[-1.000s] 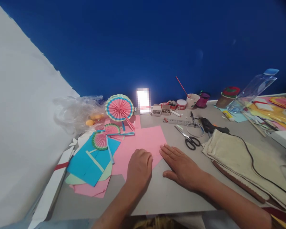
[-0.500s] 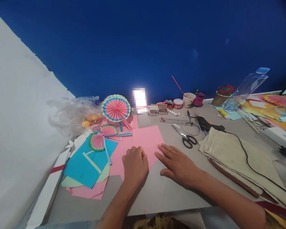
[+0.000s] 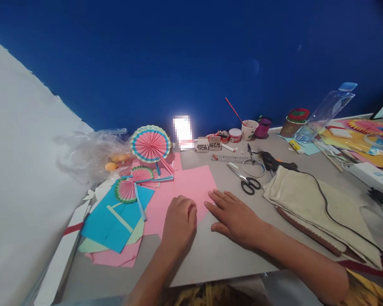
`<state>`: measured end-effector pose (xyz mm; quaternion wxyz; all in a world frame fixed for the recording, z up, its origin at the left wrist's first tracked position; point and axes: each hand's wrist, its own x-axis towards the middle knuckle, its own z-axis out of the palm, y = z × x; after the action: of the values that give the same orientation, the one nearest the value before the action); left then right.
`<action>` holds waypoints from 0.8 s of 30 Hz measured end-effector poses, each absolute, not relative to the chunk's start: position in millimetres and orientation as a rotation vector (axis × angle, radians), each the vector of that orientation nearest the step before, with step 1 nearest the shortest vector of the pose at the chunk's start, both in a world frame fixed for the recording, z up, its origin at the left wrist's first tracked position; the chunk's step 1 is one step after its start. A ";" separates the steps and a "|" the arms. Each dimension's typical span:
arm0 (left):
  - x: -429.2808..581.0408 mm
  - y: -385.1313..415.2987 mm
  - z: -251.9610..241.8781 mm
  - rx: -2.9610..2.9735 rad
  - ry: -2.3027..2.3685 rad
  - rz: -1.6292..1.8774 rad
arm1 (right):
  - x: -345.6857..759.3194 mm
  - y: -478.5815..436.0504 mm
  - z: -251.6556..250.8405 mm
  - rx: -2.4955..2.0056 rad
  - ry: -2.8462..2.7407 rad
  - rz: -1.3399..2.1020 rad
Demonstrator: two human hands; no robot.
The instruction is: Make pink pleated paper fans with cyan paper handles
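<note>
A pink sheet of paper [image 3: 191, 182] lies on the grey table before me. Resting on its lower part, my left hand [image 3: 180, 219] is closed, fingers curled under; whatever they hold, if anything, is hidden. My right hand [image 3: 232, 216] lies flat, palm down, fingers spread, fingertips touching the sheet's right edge. To the left, small pleated paper fans [image 3: 127, 189] with paper strips lie on a blue sheet [image 3: 98, 227]. Behind them is a larger round pink pleated fan [image 3: 150, 144] on a stick. Black-handled scissors [image 3: 249, 185] lie beyond my right hand.
Right of the scissors are a glue gun [image 3: 276, 162] and a folded cream cloth [image 3: 319, 208] with its cord across it. A ruler [image 3: 231, 159], pin boxes [image 3: 215, 144], a paper cup [image 3: 250, 130] and a tilted plastic bottle [image 3: 325, 112] stand farther back. Crumpled plastic [image 3: 83, 155] sits left.
The view has shifted slightly, so most things appear a little farther left. My left fist has turned a little on the pink paper; my right hand stays flat at its edge.
</note>
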<state>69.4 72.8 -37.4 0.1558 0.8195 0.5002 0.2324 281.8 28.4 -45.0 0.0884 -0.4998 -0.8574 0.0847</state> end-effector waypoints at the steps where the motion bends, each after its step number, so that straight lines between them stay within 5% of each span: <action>1: 72.6 73.4 -40.4 2.326 1.428 0.671 | 278.4 30.9 -42.7 -1.474 -2.561 0.217; 24: 90.7 81.5 -39.8 2.293 1.718 0.410 | 258.3 105.8 -3.0 -2.051 -2.190 1.054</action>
<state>90.7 81.5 -39.8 0.1232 0.7861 0.5892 0.1404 258.3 105.8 -3.0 -0.0191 -0.6449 -0.6885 0.3313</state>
